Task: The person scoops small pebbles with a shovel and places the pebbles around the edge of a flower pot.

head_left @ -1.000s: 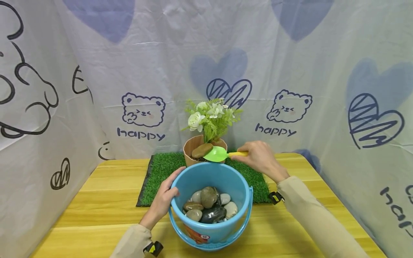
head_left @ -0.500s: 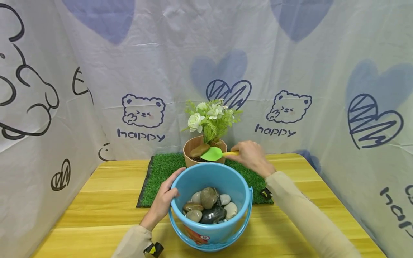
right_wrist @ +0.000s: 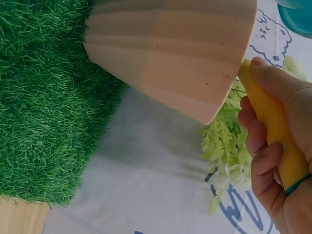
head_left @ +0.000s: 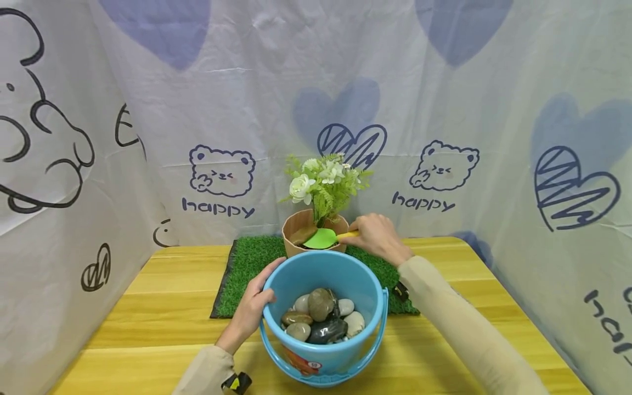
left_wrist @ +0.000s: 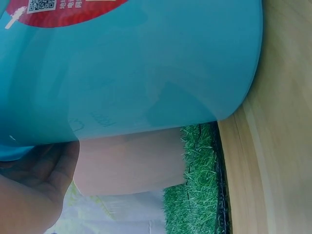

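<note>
My left hand [head_left: 253, 299] grips the left rim of a blue bucket [head_left: 321, 263], thumb over the edge. Several smooth stones [head_left: 321, 304] lie in the bucket. Behind it stands a tan flowerpot [head_left: 295, 224] with white flowers and green leaves [head_left: 328, 186]. My right hand [head_left: 377, 236] holds a small shovel by its yellow handle [right_wrist: 270, 112], fingers curled round it. The shovel's green blade [head_left: 320, 239] is inside the flowerpot's opening, beside a brown stone [head_left: 303, 236] low in the pot. The blade is out of sight in the right wrist view.
Under the flowerpot lies a green artificial grass mat [head_left: 242, 274] on a wooden table [head_left: 148, 318]. A white cloth [head_left: 276, 71] with printed hearts and bears hangs behind and at both sides. The bucket's handle [head_left: 380, 334] hangs down in front.
My right hand has moved left and slightly forward with the shovel, and the blade has sunk into the flowerpot. The brown stone has dropped lower in the pot. The left hand stays on the bucket.
</note>
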`<state>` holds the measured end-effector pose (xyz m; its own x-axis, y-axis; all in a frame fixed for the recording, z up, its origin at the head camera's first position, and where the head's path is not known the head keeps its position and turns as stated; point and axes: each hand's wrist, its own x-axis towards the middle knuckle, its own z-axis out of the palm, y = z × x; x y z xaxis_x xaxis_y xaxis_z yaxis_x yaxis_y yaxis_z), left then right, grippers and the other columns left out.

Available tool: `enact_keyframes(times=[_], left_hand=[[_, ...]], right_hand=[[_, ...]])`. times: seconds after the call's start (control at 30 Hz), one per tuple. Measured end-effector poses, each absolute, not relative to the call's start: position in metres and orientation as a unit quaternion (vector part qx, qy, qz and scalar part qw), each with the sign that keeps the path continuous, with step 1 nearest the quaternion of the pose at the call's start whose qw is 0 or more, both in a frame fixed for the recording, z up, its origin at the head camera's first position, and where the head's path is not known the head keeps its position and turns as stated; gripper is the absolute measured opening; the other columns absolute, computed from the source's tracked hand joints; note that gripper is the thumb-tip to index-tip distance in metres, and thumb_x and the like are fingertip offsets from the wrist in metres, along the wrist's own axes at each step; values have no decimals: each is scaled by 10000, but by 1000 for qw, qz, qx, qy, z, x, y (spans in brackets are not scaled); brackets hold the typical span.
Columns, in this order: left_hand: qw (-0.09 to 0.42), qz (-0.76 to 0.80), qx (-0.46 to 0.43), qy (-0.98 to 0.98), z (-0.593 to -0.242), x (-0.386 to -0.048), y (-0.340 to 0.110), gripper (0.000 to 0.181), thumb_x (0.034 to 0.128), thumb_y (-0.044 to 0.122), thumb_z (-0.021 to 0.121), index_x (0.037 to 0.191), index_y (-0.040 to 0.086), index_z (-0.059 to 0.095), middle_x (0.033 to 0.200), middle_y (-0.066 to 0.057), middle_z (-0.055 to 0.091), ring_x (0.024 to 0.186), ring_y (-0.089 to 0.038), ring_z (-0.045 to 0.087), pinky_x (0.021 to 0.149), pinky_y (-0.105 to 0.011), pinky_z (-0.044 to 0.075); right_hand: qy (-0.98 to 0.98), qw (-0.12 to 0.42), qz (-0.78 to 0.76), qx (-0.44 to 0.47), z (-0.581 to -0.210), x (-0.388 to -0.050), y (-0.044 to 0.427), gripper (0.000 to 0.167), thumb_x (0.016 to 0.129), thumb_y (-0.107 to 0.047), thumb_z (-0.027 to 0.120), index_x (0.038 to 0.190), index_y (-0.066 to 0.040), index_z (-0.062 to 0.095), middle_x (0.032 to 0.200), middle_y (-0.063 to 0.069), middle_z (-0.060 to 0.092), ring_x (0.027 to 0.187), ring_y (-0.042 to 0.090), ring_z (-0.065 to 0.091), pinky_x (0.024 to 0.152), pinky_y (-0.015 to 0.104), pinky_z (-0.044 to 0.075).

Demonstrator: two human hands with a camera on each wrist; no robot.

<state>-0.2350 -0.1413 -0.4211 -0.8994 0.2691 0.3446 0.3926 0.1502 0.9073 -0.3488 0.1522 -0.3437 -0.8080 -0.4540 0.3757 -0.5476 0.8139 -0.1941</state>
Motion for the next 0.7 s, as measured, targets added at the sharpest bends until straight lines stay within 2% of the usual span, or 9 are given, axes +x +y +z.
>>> enact_keyframes(times=[0.13,0.3,0.43,0.6,0.7], left_hand=[[50,-615,-223,-755,-422,-235,-141,762,761,35,387,1518,121,361,1461,-219,466,1257,-450,521,907,-506,523],[51,-618,-218,-754,-421,-235,-141,764,758,36,389,1515,135,368,1455,-207,476,1254,-441,528,904,-502,524],[53,-617,-216,-755,-420,-236,-141,767,757,39,389,1515,156,372,1452,-191,483,1248,-428,535,906,-500,521],[53,-615,-211,-758,-421,-236,-141,769,752,42,389,1513,155,376,1450,-193,485,1245,-427,538,900,-502,523],[51,-615,-210,-758,-421,-236,-140,770,751,44,390,1511,173,378,1453,-186,484,1248,-422,536,905,-505,518]], right_hand=[[-940,152,147,267,-344,-353,150,341,847,-482,705,967,-179,806,477,-68,470,414,54,313,405,213,242],[-938,153,146,275,-340,-360,145,320,846,-457,716,946,-167,807,456,-65,372,417,52,287,401,209,234],[-938,144,147,278,-337,-364,141,294,846,-441,722,955,-180,804,470,-57,406,425,58,269,407,212,223],[-942,128,144,273,-337,-367,136,280,845,-458,719,930,-207,809,525,-77,529,437,67,315,418,220,241],[-945,123,139,271,-338,-369,133,283,843,-461,719,823,-192,806,523,-63,528,446,78,338,424,230,251]])
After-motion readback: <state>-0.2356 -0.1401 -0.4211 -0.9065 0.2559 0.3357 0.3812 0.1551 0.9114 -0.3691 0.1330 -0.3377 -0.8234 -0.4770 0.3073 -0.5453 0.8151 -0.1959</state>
